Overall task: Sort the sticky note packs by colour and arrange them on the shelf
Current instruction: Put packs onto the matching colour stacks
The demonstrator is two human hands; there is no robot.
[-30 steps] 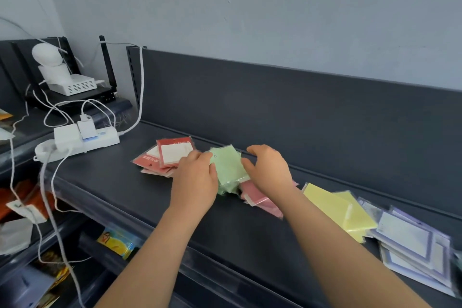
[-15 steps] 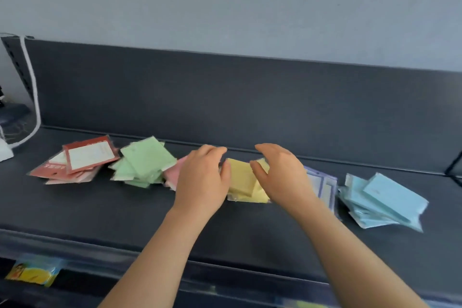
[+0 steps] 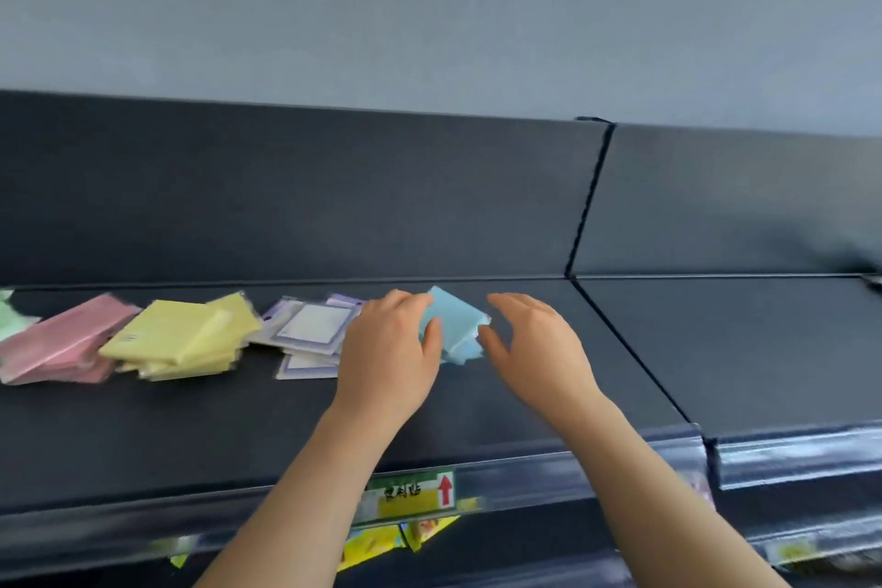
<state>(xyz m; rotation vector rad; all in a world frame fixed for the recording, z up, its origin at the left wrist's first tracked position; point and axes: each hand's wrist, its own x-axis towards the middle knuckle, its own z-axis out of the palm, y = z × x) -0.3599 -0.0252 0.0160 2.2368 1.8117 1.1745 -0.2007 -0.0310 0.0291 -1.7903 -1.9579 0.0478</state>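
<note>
Right of the blue packs (image 3: 456, 325) the dark shelf (image 3: 191, 434) lies bare; leftward, purple packs (image 3: 312, 325), yellow packs (image 3: 176, 339) and pink packs (image 3: 62, 339) crowd the back, front strip free.

Pink pks (image 3: 62, 339), yellow pks (image 3: 176, 334), blue pks (image 3: 456, 322); dk-grey shelf (image 3: 620, 349).

I am reading one label (image 3: 409, 495) on the front rail (image 3: 572, 468) of the shelf (image 3: 477, 415). A red upward arrow (image 3: 445, 489) is showing at its right end. The dark Chinese characters (image 3: 403, 492) beside it are blurring beyond reading.
</note>
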